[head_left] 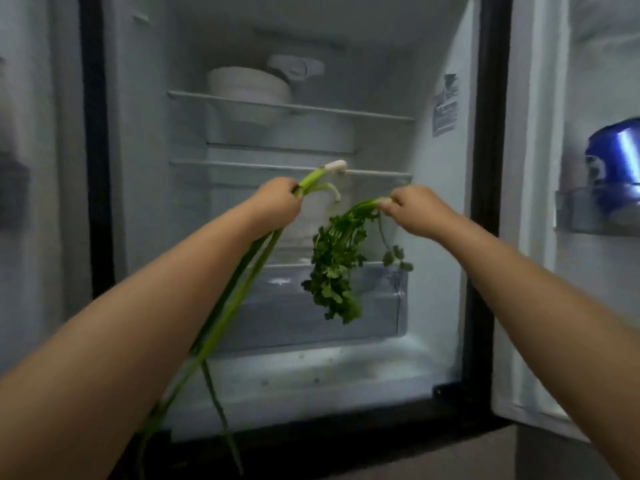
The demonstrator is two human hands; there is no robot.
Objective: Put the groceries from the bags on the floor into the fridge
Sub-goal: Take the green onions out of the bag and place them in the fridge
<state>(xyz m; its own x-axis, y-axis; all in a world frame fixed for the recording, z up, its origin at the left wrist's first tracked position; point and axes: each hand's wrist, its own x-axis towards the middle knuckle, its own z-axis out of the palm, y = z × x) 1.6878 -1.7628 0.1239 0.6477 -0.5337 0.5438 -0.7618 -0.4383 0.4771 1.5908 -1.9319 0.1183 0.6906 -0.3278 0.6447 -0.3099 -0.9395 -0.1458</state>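
Observation:
The fridge [138, 168] stands open in front of me. My left hand [277, 206] grips a few long spring onions [239, 285] near their white root ends, which point up toward the second shelf [242, 164]; the green tops hang down past my forearm. My right hand [412, 211] pinches a bunch of coriander [337, 268] by its stems, and the leaves dangle in front of the clear crisper drawer [381, 306]. Both hands are just inside the fridge opening, below the second shelf's front edge.
A stack of white bowls [247, 86] sits on the top shelf [311, 107]. The open door [540, 168] is at the right, with a blue container [616, 161] in its door bin. The fridge floor [311, 372] lies under the drawer.

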